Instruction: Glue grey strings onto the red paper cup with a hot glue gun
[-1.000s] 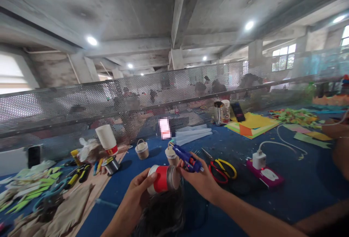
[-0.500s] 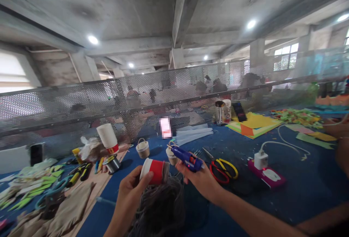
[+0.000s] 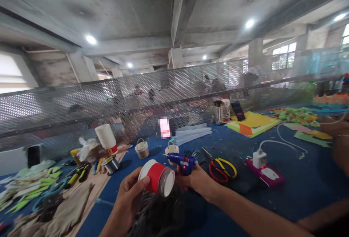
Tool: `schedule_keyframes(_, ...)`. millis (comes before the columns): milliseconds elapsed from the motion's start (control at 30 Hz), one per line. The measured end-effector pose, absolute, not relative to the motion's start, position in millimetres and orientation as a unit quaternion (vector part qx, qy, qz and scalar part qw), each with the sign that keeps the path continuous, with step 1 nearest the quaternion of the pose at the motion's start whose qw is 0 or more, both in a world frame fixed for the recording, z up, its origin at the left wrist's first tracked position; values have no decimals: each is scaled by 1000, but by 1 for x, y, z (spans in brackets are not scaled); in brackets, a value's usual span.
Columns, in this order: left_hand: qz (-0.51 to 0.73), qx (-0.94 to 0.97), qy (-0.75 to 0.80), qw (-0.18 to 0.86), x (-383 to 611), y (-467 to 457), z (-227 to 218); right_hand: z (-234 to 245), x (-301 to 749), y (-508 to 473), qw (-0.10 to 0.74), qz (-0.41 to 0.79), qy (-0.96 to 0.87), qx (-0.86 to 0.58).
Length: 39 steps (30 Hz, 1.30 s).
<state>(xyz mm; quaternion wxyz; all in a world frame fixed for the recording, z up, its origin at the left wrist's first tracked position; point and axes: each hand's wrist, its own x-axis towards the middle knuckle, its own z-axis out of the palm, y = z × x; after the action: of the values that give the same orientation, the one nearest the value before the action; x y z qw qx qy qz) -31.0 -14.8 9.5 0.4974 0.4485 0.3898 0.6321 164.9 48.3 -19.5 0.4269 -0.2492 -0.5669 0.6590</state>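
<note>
My left hand is closed around a red and white paper cup, tilted on its side. Grey yarn is wound round the cup's end that faces right, and its pale round base shows. In my right hand is a blue glue gun with a small red light, its nozzle pointing left above the cup. Under both hands lies a heap of dark grey yarn. Two small cream baskets with handles stand behind: one basket on the left, another basket partly hidden by the glue gun.
Red and yellow-handled scissors lie right of my hand. Further right is a magenta power strip with a white charger. At left are stacked paper cups, a wire spool and gloves. A perforated metal screen runs behind.
The cup has turned so its yarn-wrapped end and base face me more. The glue gun has shifted slightly left and down and now lies more level.
</note>
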Motion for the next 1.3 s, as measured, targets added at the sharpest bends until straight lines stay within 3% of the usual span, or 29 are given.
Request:
schedule_keyframes(333,626,464,440,446,-31,-15,9,-22,166,59,510,630,-514,-282)
schedule_keyframes(567,610,534,553,192,-34,-14,11,-12,171,57,536,622,-510,-257)
schedule_keyframes(733,603,527,592,91,-41,-11,8,-18,169,56,495,610,-555,-274)
schedule_keyframes(900,607,517,601,56,-42,-12,10,-27,168,58,459,586,-598,-297)
schedule_keyframes(1133,602,517,606,53,-40,-13,9,-16,172,52,556,547,-563,-274)
schedule_keyframes(1300,614,533,578,71,-33,-14,8,-18,170,41,486,566,-613,-258)
